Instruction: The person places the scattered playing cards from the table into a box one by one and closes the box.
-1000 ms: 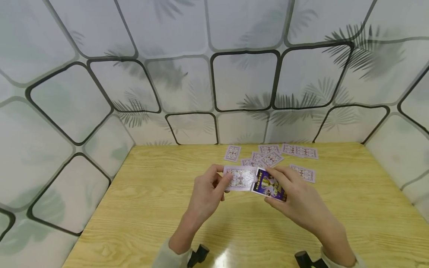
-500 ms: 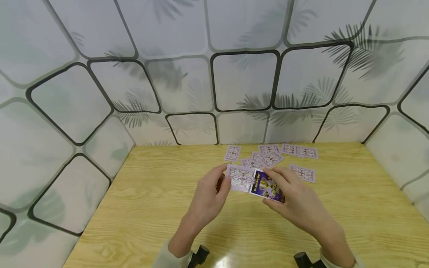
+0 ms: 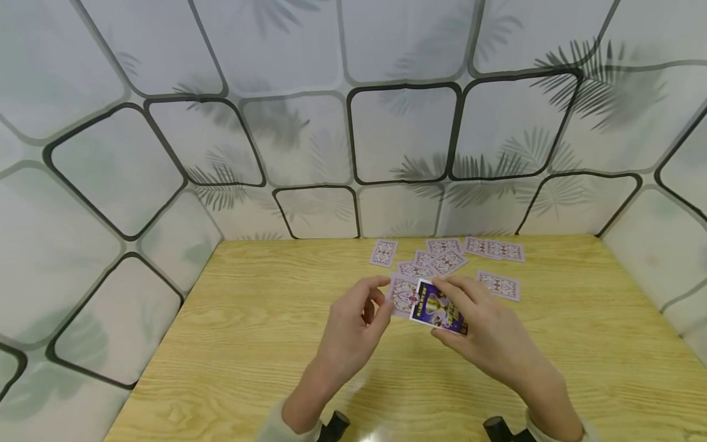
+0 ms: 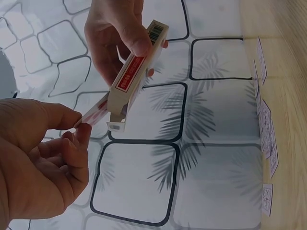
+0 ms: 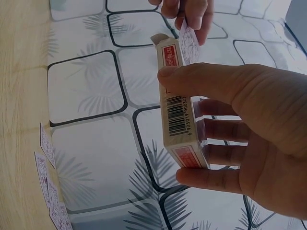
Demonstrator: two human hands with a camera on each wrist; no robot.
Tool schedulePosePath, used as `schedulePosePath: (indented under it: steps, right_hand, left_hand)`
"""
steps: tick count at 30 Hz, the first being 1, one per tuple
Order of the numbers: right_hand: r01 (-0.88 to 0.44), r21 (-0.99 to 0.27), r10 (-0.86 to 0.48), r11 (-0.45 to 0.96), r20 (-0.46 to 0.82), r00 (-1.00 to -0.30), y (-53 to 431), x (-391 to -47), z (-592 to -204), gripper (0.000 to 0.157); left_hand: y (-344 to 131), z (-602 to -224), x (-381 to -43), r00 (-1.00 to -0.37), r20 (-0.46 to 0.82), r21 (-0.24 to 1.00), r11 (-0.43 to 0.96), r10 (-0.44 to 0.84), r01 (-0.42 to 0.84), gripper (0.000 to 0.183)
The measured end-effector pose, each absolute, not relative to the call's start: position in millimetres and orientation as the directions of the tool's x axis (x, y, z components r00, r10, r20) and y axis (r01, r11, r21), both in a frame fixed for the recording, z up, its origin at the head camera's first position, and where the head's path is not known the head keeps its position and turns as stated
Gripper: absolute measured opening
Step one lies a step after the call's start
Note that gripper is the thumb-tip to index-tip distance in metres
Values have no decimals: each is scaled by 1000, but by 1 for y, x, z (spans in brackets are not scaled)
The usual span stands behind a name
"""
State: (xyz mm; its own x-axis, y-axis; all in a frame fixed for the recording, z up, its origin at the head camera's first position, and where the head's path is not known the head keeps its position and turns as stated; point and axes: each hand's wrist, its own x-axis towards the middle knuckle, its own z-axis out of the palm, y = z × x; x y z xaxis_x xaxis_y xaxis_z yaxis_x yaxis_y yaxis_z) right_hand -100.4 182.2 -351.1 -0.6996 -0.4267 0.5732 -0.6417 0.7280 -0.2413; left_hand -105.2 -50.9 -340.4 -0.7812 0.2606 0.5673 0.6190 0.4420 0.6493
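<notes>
My left hand (image 3: pixel 353 328) pinches the left end of a playing card (image 3: pixel 401 294) between thumb and fingertips, its ornate patterned back facing up in the head view. My right hand (image 3: pixel 491 331) grips a purple-fronted card box (image 3: pixel 440 309), thumb on one narrow side and fingers on the other. Both wrist views show the box held above the table. An end flap (image 4: pixel 116 125) stands open on the side toward my left hand. The card's right part is hidden at the box; whether it lies inside or behind, I cannot tell.
Several patterned cards lie face down toward the table's back edge, some overlapping: a single card (image 3: pixel 383 252) at the left, a cluster (image 3: pixel 446 262) in the middle, one card (image 3: pixel 499 285) nearer my right hand. Patterned fabric walls (image 3: pixel 405 135) stand behind and at both sides.
My left hand has moved right toward the box, and less of the card shows beyond the box's end. My right hand and the box have shifted only slightly left.
</notes>
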Motion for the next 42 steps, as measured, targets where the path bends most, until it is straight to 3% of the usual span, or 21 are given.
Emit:
schedulePosePath:
  steps: [7, 20, 42]
  right_hand:
    - [-649, -237, -429, 723, 581, -691, 183, -100, -353, 79]
    - [-657, -238, -442, 715, 574, -689, 176, -99, -355, 77]
    - [-636, -258, -436, 727, 542, -719, 174, -97, -355, 77]
  left_hand:
    - [-42, -345, -99, -764, 571, 574, 520, 301, 633, 35]
    - [-35, -350, -93, -802, 499, 528, 618, 330, 583, 39]
    - [-32, -355, -92, -791, 503, 489, 639, 349, 593, 39]
